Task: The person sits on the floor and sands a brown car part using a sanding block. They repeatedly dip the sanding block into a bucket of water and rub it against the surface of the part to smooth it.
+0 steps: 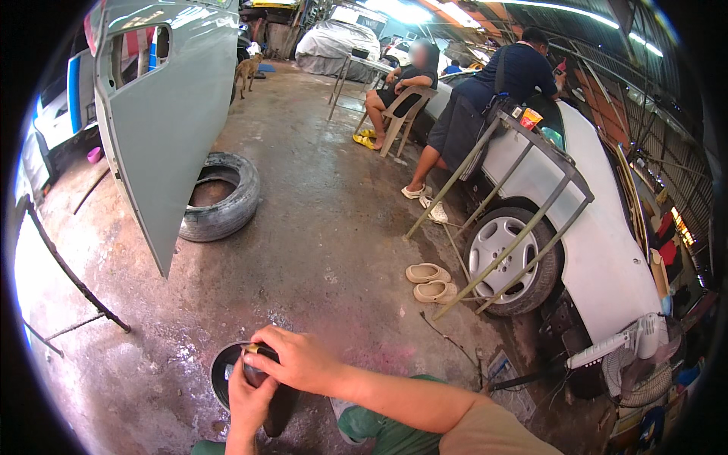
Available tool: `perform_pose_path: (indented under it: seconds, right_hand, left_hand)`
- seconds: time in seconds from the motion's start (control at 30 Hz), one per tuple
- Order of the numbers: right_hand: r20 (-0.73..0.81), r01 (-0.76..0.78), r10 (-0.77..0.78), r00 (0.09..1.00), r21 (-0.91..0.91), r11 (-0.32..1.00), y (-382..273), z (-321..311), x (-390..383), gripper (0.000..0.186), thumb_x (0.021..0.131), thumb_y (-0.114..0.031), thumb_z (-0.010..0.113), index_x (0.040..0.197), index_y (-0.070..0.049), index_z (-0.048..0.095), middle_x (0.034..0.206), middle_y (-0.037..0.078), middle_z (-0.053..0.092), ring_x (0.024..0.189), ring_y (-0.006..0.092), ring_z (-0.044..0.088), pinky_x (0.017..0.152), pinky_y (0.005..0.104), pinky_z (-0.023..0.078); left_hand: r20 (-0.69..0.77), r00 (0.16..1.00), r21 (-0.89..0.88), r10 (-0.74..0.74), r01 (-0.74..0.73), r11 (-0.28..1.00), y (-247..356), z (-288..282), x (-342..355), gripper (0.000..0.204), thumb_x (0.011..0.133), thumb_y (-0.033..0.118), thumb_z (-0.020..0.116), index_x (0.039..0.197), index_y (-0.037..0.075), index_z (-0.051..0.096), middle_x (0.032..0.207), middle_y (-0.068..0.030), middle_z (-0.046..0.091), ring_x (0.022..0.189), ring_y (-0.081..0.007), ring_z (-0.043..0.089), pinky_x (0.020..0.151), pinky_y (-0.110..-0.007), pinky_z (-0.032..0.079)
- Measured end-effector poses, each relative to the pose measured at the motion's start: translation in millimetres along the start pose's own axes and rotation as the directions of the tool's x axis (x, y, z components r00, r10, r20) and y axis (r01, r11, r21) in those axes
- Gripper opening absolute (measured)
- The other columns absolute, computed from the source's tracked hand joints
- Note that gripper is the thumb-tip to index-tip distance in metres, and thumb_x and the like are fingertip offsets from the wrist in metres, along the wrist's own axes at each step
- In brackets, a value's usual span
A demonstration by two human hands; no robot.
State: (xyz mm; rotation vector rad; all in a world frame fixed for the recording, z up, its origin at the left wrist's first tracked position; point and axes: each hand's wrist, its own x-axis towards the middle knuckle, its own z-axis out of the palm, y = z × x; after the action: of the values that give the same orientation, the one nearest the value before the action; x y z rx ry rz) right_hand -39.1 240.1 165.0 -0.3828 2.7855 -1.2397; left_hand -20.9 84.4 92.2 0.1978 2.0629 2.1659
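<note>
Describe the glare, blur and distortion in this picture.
In the head view, a fluorescent tube glares near the top; the left edge washes out to white; a dark, curved fisheye rim frames everything; a blurred patch covers the head of the seated person; the concrete floor has a patchy sheen.

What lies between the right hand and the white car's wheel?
Head view: concrete floor, a pair of beige clogs, then a metal stand's leg before the wheel.

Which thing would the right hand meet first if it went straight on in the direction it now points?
Most likely the left hand, whose fingertips are close beside those of the right hand. Beyond is the rim of the dark round basin, but it seems lower, so contact there is uncertain.
</note>
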Motion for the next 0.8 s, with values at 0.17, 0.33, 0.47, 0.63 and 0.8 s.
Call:
perform_pose_path:
  seconds: [0.17, 0.33, 0.47, 0.63, 0.8]
  right_hand:
    - [-0.070, 0.115, -0.114, 0.991, 0.015, 0.993, 11.7, 17.0, 4.5, 0.043, 0.096, -0.034, 0.066, 0.125, -0.003, 0.057, 0.122, 0.015, 0.063, 0.105, 0.0367, 0.067, 0.085, 0.0412, 0.054]
    - [-0.198, 0.249, -0.243, 0.950, 0.004, 0.969, 9.7, 27.1, 1.6, 0.039, 0.096, -0.033, 0.067, 0.121, -0.003, 0.058, 0.119, 0.015, 0.064, 0.100, 0.0368, 0.068, 0.080, 0.0417, 0.055]
    - [-0.156, 0.107, -0.105, 0.982, 0.004, 0.994, 6.0, 26.8, 6.9, 0.033, 0.096, -0.033, 0.067, 0.112, -0.005, 0.060, 0.103, 0.014, 0.068, 0.092, 0.0363, 0.069, 0.075, 0.0428, 0.054]
    - [-0.221, 0.191, -0.194, 0.956, -0.034, 0.981, 4.2, 28.6, 5.2, 0.030, 0.096, -0.031, 0.068, 0.105, -0.004, 0.061, 0.097, 0.013, 0.068, 0.088, 0.0361, 0.068, 0.071, 0.0429, 0.053]
    - [-0.202, 0.092, -0.068, 0.977, 0.111, 0.990, 12.4, 26.1, 5.6, 0.029, 0.096, -0.029, 0.069, 0.104, -0.002, 0.063, 0.093, 0.016, 0.068, 0.085, 0.0349, 0.067, 0.071, 0.0410, 0.052]
  left_hand:
    - [-0.099, 0.992, 0.017, 0.073, -0.072, 0.997, -9.1, 0.6, -0.5, 0.035, 0.083, 0.004, 0.073, 0.115, -0.005, 0.062, 0.091, -0.0052, 0.067, 0.084, -0.0105, 0.060, 0.075, -0.028, 0.049]
    - [-0.179, 0.971, 0.071, 0.159, -0.149, 0.986, -6.1, -0.8, -0.1, 0.035, 0.084, 0.004, 0.070, 0.116, -0.006, 0.062, 0.092, -0.0101, 0.071, 0.082, -0.0111, 0.063, 0.070, -0.030, 0.051]
    - [-0.075, 0.984, 0.284, 0.161, -0.134, 0.950, -15.6, -8.8, -4.9, 0.019, 0.084, 0.005, 0.071, 0.099, -0.004, 0.062, 0.076, -0.0083, 0.066, 0.070, -0.0089, 0.058, 0.059, -0.029, 0.045]
    - [-0.185, 0.971, 0.068, 0.152, -0.141, 0.988, -1.7, 3.0, 3.4, 0.018, 0.083, 0.006, 0.071, 0.095, -0.003, 0.061, 0.064, -0.0007, 0.057, 0.061, -0.0063, 0.047, 0.053, -0.028, 0.039]
    - [-0.111, 0.983, 0.171, 0.149, -0.129, 0.977, -3.4, 0.8, -0.8, 0.019, 0.080, 0.003, 0.073, 0.094, -0.003, 0.062, 0.061, -0.0008, 0.054, 0.057, -0.0053, 0.044, 0.050, -0.027, 0.035]
